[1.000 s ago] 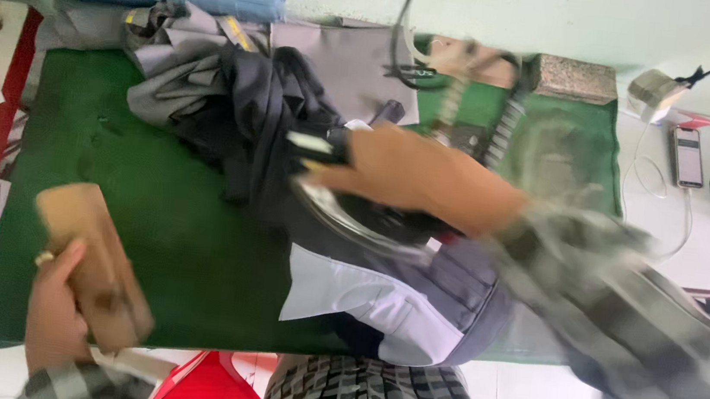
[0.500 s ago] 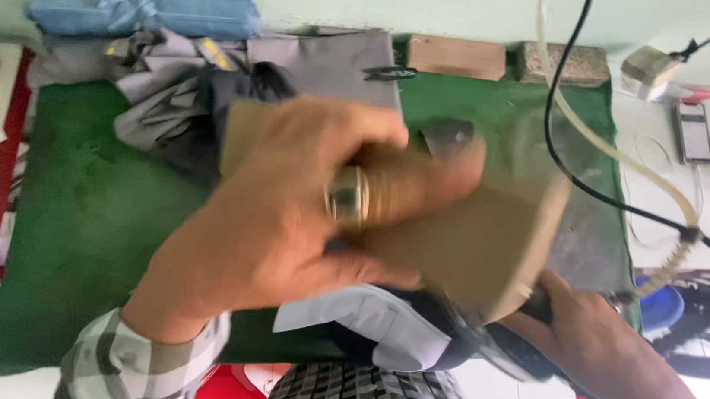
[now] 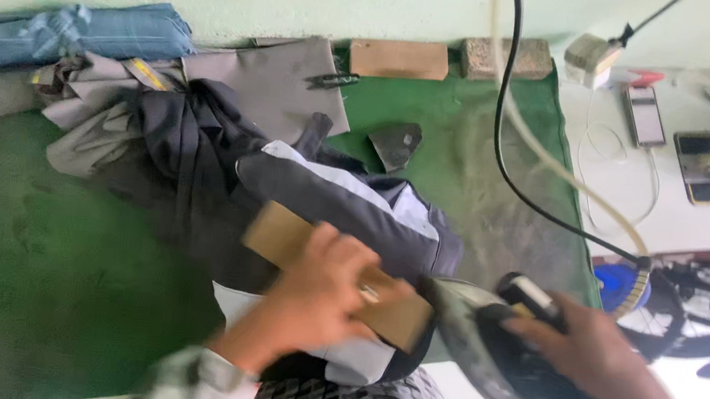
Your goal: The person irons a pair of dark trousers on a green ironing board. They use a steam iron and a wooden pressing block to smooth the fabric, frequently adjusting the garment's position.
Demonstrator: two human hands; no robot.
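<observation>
One head-worn camera looks steeply down, close over the green table (image 3: pixel 62 267).

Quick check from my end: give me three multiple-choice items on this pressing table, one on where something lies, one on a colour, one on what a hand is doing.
1. Where does the wooden block lie?
A. On the dark and white garment
B. On the white side table
C. Against the wall

2. What colour is the table cover?
A. Red
B. Green
C. Yellow

3. What is the right hand doing?
A. Resting open on the cover
B. Holding a phone
C. Gripping the iron's handle

Answers:
1. A: the left hand presses the wooden block onto the dark and white garment.
2. B: the table cover shows green all round the clothes.
3. C: the right hand is closed round the handle of the iron at the table's near edge, its cord running up and away.
</observation>
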